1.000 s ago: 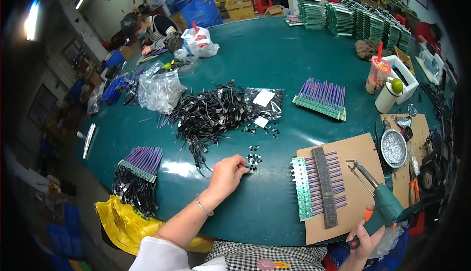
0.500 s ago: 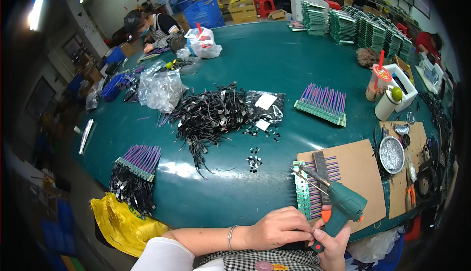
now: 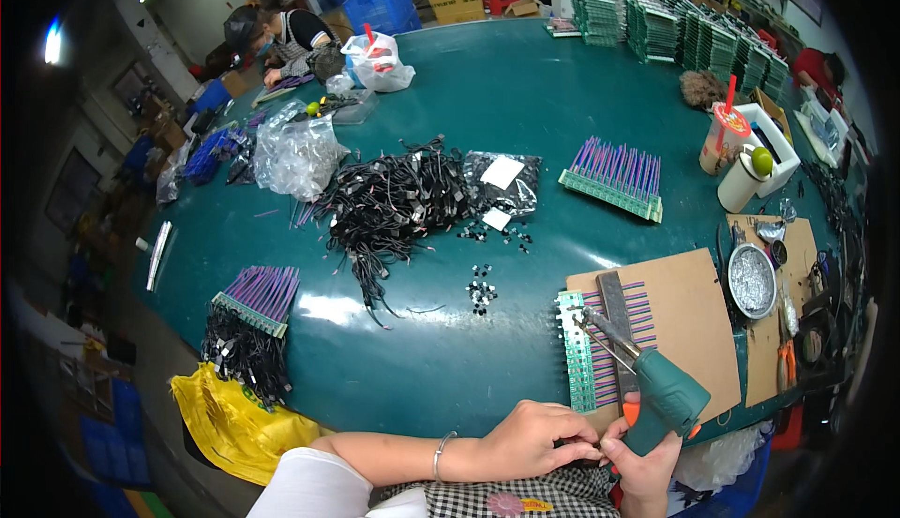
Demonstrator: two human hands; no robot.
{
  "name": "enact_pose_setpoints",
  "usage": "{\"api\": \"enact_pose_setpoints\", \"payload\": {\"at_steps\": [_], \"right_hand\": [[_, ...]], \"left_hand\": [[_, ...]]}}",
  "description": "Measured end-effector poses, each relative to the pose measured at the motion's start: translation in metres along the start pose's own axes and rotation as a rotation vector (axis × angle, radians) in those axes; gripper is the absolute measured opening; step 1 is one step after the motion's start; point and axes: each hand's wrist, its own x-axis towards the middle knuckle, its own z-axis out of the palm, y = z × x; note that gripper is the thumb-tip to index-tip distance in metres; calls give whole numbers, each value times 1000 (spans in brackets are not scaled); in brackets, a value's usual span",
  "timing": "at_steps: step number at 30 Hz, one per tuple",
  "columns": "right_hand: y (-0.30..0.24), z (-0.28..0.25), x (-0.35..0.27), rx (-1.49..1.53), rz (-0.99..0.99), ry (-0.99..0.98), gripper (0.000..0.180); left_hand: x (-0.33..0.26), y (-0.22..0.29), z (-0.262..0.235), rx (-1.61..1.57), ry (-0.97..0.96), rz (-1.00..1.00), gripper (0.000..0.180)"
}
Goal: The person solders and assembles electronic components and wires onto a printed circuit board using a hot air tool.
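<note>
My right hand (image 3: pixel 647 466) is closed round the grip of a green soldering gun (image 3: pixel 670 391) with an orange trigger. Its metal tip and thin side tube reach over the upper end of a green circuit board strip (image 3: pixel 579 359); whether the tip touches it I cannot tell. Purple-and-dark wires (image 3: pixel 640 316) run rightward from the strip, with a dark flat bar (image 3: pixel 616 316) lying across them. Beside the gun's grip, my left hand (image 3: pixel 539 438) is closed, its fingertips pinched close to the right thumb. What they pinch is too small to make out.
Cardboard (image 3: pixel 698 312) lies under the strip. Further left are loose black connectors (image 3: pixel 481 291), a black cable heap (image 3: pixel 398 204) and a wired strip (image 3: pixel 251 314). Another wired strip (image 3: pixel 614 195) lies beyond. Right stand a metal bowl (image 3: pixel 752 281), a cup (image 3: pixel 724 138) and a bottle (image 3: pixel 741 185). A co-worker (image 3: pixel 291 45) sits far left.
The whole view has shifted slightly, so the table appears higher. Against the strip, the soldering gun's tip has moved a little rightward and nearer me. Both hands stay close together.
</note>
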Motion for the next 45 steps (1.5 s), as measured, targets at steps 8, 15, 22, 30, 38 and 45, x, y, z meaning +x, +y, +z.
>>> {"api": "enact_pose_setpoints", "payload": {"at_steps": [8, 15, 22, 30, 38, 45], "right_hand": [[20, -18, -5, -171, -130, -150, 61], [5, -29, -7, -42, -59, -37, 59], [12, -56, -25, 89, -109, -47, 61], [10, -69, -40, 132, 11, -21, 54], [16, -76, -48, 80, 193, -45, 46], [19, -71, -45, 48, 224, -42, 37]], "left_hand": [[8, 5, -13, -183, -316, -454, 6], [4, -32, -29, -481, -49, -837, 10], [19, -54, -25, -376, 29, -910, 14], [23, -59, -27, -402, 13, -950, 13], [21, -61, -26, -426, 9, -925, 13], [19, -63, -23, -426, 26, -909, 12]]}}
